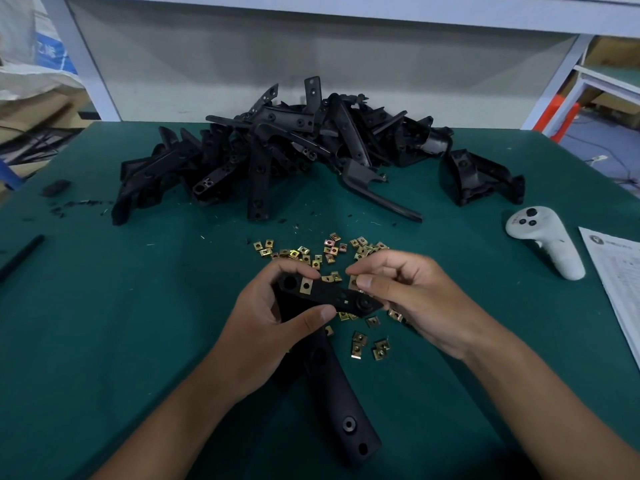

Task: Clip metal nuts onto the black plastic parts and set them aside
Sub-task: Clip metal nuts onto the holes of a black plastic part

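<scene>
- Green work mat (104, 323) spread over the whole bench, giving a soft, dark ground against which small brass pieces show up.
- Heap of black plastic parts (294, 157) dumped at the far edge, out of the working zone yet within reach (stock waiting its turn, presumably).
- Held black plastic part (332, 375) angled from lower centre up to the hands, upper end lifted clear of the mat so its holes face upward.
- Left hand (273, 327) curled round that upper end, thumb pressed across the top face, steadying it for clipping.
- Right hand (408, 299) pinched at the fingertips on what looks like a metal nut, poised at the part's right tip; nut itself mostly hidden.
- White controller (543, 244) parked far right, beside a printed sheet (620, 292).
- Loose metal nuts (318, 252) scattered just beyond and beneath the hands, close for quick picking.
- Fitted nut (306, 285) already clipped near the left fingers.
</scene>
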`<state>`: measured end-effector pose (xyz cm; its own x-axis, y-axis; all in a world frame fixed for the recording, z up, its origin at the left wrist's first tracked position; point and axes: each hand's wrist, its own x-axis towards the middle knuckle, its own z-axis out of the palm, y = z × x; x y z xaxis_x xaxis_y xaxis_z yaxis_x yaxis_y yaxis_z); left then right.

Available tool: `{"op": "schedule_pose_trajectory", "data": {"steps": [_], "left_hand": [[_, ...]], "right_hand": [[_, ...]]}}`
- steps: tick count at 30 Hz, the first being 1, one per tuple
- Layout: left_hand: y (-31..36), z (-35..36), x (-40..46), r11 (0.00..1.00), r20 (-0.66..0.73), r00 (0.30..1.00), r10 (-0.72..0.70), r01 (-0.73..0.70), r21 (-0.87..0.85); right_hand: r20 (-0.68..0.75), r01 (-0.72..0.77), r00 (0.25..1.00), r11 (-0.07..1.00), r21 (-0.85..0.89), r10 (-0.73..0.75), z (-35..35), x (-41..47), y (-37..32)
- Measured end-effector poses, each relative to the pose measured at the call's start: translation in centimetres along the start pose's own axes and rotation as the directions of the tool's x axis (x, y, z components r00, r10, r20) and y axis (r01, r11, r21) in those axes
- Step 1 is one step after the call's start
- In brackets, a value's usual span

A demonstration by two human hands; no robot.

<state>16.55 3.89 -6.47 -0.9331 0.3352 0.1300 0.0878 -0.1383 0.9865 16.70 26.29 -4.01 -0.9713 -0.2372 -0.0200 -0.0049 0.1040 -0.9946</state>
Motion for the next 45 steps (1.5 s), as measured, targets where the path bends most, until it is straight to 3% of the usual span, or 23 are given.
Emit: {"op": "schedule_pose_trajectory", "data": {"steps": [20,25,35,45], "left_hand": [[0.2,0.2,-0.1,0.999,0.008,1.0,0.016,-0.016,0.047],[0.2,0.0,-0.1,0.999,0.011,0.999,-0.038,0.038,0.034],[0.6,0.2,-0.2,0.998,0.045,0.998,-0.052,0.053,-0.018],[0.6,-0.3,-0.2,0.997,0.124,0.991,-0.045,0.036,0.075]], "right_hand": [[0.001,-0.097,0.995,0.993,0.067,0.097,0.7,-0.2,-0.3],[0.009,-0.152,0.988,0.983,0.106,0.152,1.0,-0.2,-0.3],[0.059,-0.018,0.998,0.999,0.028,0.017,0.4,-0.7,-1.3],[0.111,-0.081,0.991,0.997,0.016,0.079,0.3,-0.8,-1.6]]}}
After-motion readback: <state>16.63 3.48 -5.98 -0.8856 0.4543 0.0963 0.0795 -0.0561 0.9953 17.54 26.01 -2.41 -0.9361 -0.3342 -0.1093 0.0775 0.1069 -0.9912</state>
